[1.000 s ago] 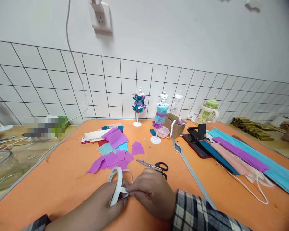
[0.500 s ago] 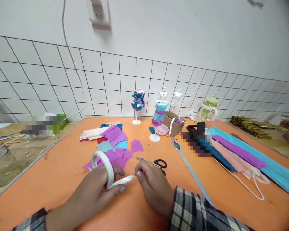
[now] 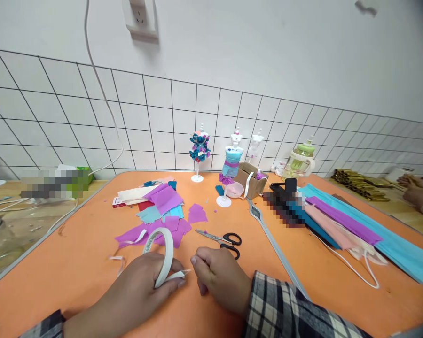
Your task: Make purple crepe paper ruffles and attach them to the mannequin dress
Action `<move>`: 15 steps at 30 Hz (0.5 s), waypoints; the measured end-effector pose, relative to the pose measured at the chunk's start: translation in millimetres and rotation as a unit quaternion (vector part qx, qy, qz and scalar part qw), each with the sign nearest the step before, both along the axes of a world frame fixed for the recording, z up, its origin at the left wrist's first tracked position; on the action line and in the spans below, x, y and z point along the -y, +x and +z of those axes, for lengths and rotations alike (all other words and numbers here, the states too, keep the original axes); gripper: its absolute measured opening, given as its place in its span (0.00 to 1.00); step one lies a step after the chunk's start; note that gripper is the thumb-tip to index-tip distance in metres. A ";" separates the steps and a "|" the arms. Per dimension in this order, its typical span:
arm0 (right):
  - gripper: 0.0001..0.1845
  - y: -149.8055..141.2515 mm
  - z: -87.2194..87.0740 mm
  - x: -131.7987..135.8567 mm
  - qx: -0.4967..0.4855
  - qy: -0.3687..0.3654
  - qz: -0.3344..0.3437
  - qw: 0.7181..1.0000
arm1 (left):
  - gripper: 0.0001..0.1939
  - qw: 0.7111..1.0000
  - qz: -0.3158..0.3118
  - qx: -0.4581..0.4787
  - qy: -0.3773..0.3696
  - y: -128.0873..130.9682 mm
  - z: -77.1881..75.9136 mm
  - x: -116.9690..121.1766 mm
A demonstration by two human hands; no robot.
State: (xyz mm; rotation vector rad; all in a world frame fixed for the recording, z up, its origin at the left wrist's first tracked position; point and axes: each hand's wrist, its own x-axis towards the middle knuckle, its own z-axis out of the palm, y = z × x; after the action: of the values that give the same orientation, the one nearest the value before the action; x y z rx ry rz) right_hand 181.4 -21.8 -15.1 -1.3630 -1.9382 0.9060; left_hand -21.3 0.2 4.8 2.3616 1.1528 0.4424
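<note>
My left hand (image 3: 137, 286) holds a roll of white double-sided tape (image 3: 168, 253), which stands on edge between thumb and fingers. The tape's loose end sticks out past the fingertips, with a thin pale strip at its tip. A short gap to the right, my right hand (image 3: 220, 277) is closed, thumb against curled fingers; whether anything is in it is hidden. Black-handled scissors (image 3: 223, 240) lie just beyond the right hand. Cut pieces of purple crepe paper (image 3: 178, 232) are spread beyond the left hand.
Small dress forms stand at the back, one in blue-purple ruffles (image 3: 199, 149), another in light blue (image 3: 231, 162). Near them are a pink bowl (image 3: 235, 189) and a cardboard box (image 3: 255, 185). Crepe paper strips (image 3: 341, 213) lie on the right, past a grey zipper (image 3: 273, 244).
The roll has tipped toward the right in my left hand. My hands have drawn slightly apart; the right one has left the tape's end and curled closed. The scissors show more fully.
</note>
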 end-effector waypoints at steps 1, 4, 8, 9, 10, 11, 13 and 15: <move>0.24 0.8 -1.4 -1.8 -0.029 -0.025 0.003 0.999 | 0.12 1.000 0.015 0.008 -0.014 0.2 0.2 -0.2; 0.27 5.9 -2.5 -7.2 -0.065 -0.025 0.003 0.998 | 0.13 0.997 0.053 0.020 -0.044 -1.2 -0.5 -1.9; 0.14 14.2 4.7 -9.6 -0.044 0.151 -0.021 0.987 | 0.14 0.996 0.061 0.016 -0.069 -3.1 -3.2 -3.8; 0.17 15.4 6.8 -9.4 -0.033 0.194 0.000 0.980 | 0.14 0.995 0.059 0.015 -0.074 -3.2 -3.8 -3.8; 0.18 16.0 8.3 -9.0 -0.018 0.229 0.028 0.973 | 0.14 0.995 0.057 0.012 -0.079 -3.1 -4.3 -3.6; 0.16 16.1 9.2 -8.6 0.004 0.253 0.055 0.966 | 0.14 0.995 0.055 0.010 -0.082 -3.0 -4.6 -3.2; 0.10 14.9 8.6 -7.9 0.056 0.274 0.077 0.957 | 0.13 0.995 0.048 0.007 -0.090 -2.5 -4.6 -1.9; 0.09 12.8 6.5 -7.5 0.102 0.275 0.073 0.953 | 0.12 0.994 0.030 0.013 -0.101 -2.0 -4.2 -0.4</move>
State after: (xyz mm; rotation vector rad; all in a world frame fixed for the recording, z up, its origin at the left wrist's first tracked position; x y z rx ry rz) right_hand 194.3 -14.3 -8.7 -1.0191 -2.2462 0.2458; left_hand -23.3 0.6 0.7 2.1464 1.2002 0.3577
